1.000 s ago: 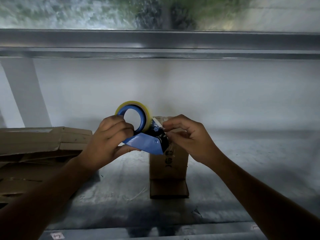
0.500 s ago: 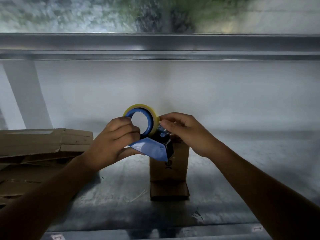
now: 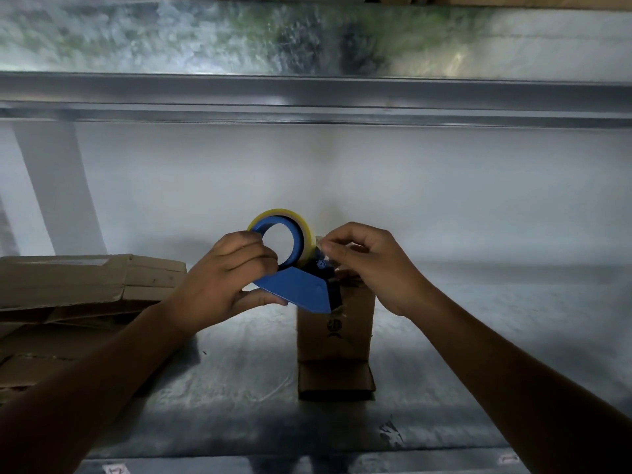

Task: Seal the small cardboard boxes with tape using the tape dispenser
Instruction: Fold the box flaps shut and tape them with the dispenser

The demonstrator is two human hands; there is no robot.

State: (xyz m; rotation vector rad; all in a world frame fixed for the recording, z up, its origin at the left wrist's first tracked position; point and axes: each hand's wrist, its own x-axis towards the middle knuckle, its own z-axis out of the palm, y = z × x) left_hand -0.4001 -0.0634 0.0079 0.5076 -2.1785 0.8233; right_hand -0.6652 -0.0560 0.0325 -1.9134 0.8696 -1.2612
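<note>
1. My left hand [image 3: 222,278] has its fingers curled round the tape dispenser [image 3: 294,289], just above the small cardboard box [image 3: 337,336]. It looks light and rigid, so I grip the frame.
2. My right hand [image 3: 372,265] pinches the tape end [image 3: 319,241] above the box. It is probably thin, sticky and easily creased.

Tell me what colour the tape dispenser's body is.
The tape dispenser is blue, seen best in the head view.

Left hand [image 3: 219,278] grips tape dispenser [image 3: 297,289] — right hand [image 3: 379,268] perhaps pinches tape [image 3: 307,234].
</note>
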